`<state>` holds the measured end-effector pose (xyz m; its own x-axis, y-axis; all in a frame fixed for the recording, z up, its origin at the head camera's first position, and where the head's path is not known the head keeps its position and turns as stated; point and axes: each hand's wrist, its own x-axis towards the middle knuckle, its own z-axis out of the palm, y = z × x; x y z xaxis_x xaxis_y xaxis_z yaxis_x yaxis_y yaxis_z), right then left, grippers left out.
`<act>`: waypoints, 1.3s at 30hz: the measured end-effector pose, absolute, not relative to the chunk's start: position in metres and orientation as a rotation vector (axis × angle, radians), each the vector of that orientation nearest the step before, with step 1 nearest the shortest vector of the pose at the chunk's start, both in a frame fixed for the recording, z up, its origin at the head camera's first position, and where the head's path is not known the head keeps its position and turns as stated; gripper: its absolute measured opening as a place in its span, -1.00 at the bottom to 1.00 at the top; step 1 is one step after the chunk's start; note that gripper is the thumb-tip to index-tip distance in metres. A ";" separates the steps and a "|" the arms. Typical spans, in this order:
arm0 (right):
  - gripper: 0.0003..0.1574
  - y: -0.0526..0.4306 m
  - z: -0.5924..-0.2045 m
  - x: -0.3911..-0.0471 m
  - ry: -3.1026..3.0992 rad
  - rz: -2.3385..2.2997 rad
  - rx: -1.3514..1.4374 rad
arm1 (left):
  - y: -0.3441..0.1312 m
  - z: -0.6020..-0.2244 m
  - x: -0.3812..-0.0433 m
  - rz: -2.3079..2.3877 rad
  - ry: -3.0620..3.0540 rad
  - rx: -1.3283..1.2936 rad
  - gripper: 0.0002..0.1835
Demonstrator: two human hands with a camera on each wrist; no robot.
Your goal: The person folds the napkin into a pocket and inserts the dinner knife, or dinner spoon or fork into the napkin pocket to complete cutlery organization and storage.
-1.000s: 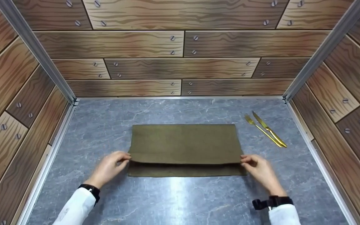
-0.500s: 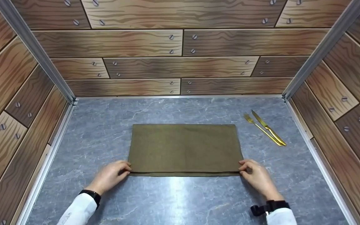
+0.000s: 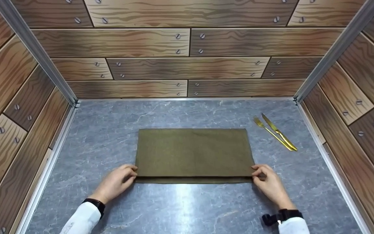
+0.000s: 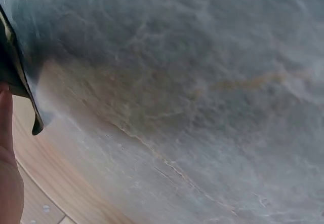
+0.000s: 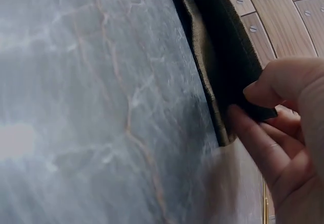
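Note:
A folded olive-brown cloth napkin (image 3: pixel 193 151) lies on the grey marbled table, its long side across the head view. My left hand (image 3: pixel 115 183) pinches the upper layer at its near left corner. At the near right corner my right hand (image 3: pixel 269 183) pinches the same layer between thumb and fingers. The layer's front edge is raised slightly, with a dark gap and a narrow strip of the lower layer showing beneath. In the right wrist view the napkin's two layers (image 5: pixel 200 41) stand apart. Only an edge of the napkin (image 4: pixel 23 77) shows in the left wrist view.
A gold fork (image 3: pixel 273 135) and a gold knife (image 3: pixel 269 122) lie side by side, slanted, right of the napkin. Wood-patterned panels (image 3: pixel 187 68) wall the table at the back and both sides, with metal rails at the corners.
The napkin's upper edge came down towards me with both hands, nearly meeting the lower edge half a second ago. Now it is slightly higher and farther back. Both hands still pinch it.

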<state>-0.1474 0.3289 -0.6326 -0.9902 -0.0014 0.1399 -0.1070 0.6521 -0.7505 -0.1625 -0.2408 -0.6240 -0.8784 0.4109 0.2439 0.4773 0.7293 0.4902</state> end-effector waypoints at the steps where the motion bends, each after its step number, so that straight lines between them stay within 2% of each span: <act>1: -0.79 0.329 -0.632 -0.146 -2.732 1.245 0.103 | -0.241 -0.624 -0.162 -0.838 -2.814 -0.731 -0.91; 7: -0.73 0.331 -0.632 -0.143 -2.723 1.067 0.207 | -0.241 -0.630 -0.159 -0.816 -2.823 -0.795 -0.91; 21: -0.64 0.334 -0.639 -0.140 -2.801 0.944 0.255 | -0.242 -0.630 -0.165 -0.605 -2.849 -0.961 -0.91; 29: -0.75 0.329 -0.637 -0.145 -2.828 0.755 0.294 | -0.241 -0.631 -0.166 -0.482 -2.770 -1.032 -0.88; 34: -0.79 0.325 -0.637 -0.155 -2.799 0.824 0.280 | -0.242 -0.632 -0.162 -0.457 -2.785 -0.996 -0.85; 39: -0.76 0.327 -0.640 -0.156 -2.716 1.076 0.185 | -0.241 -0.634 -0.159 -0.554 -2.752 -0.993 -0.82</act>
<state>-0.1564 0.3265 -0.6401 -0.9691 -0.0377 0.2437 -0.1943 0.7250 -0.6608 -0.1590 -0.2414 -0.6343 -0.7659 0.5817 0.2738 0.6423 0.7105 0.2875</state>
